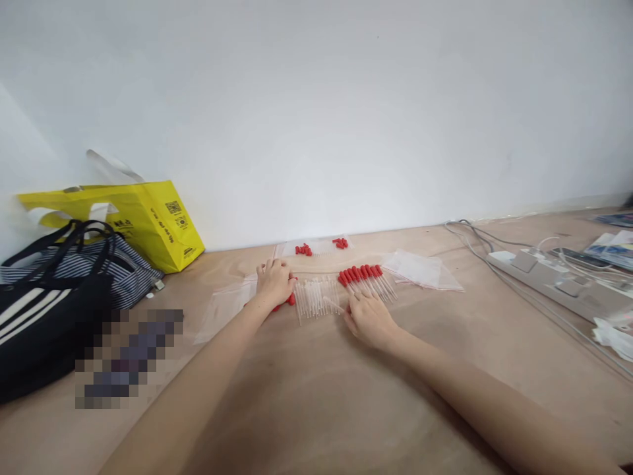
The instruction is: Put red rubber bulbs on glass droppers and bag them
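Observation:
My left hand reaches down over a small group of red rubber bulbs, its fingers curled; what is under the fingertips is hidden. Held in my right hand is a thin clear dropper tube, slanting out to the left from the thumb and fingers. Between the hands lies a row of clear dropper tubes without bulbs. Just beyond my right hand, several droppers with red bulbs lie side by side, bulbs pointing away from me.
At the back, a clear bag has more red bulbs and tubes on it. Clear plastic bags lie to the right, another to the left. A power strip with cables stands right; a yellow bag and dark bag stand left.

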